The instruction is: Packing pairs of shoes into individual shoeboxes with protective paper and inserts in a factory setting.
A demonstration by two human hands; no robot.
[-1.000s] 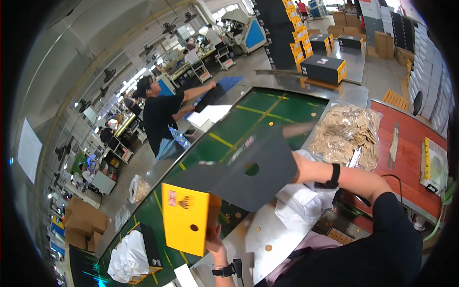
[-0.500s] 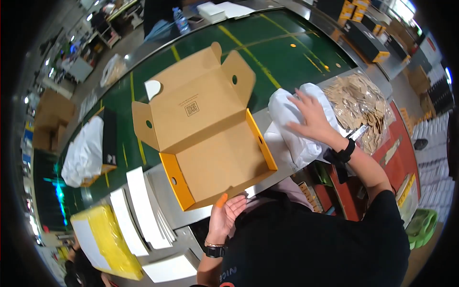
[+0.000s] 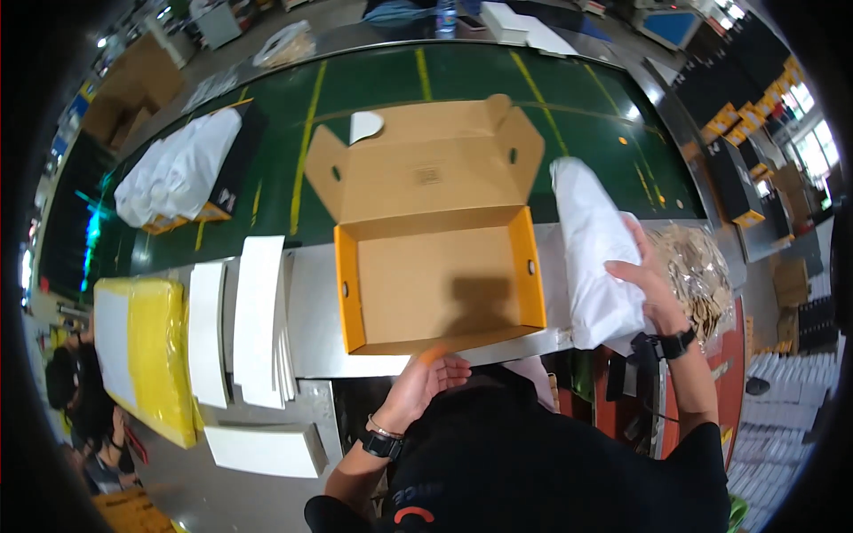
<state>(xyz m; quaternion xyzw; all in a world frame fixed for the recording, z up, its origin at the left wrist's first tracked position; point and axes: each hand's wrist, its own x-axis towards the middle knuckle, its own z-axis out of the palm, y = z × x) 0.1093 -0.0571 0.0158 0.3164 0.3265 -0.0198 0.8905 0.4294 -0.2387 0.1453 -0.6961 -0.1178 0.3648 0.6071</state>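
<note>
An open cardboard shoebox (image 3: 435,275), brown inside with yellow-orange side walls, stands in front of me with its lid folded back. The box has nothing in it but a shadow. My left hand (image 3: 426,384), with an orange cover on one finger, lies palm up just below the box's front wall, fingers stretched out. To the right of the box a long bundle wrapped in white paper (image 3: 593,266) slants away from me. My right hand (image 3: 647,277) grips its right side, thumb on top; the other fingers are partly hidden behind it.
A green conveyor belt (image 3: 373,89) lies beyond the box. At left stand a dark box with white paper (image 3: 178,169), white card stacks (image 3: 259,320) and a yellow-wrapped pack (image 3: 151,355). A clear bag of brown pieces (image 3: 697,275) sits beyond my right hand.
My right hand has gone from lying spread over the white bundles to gripping one by its right side. My view has turned, so the box now appears squarer. The left hand stays by its front.
</note>
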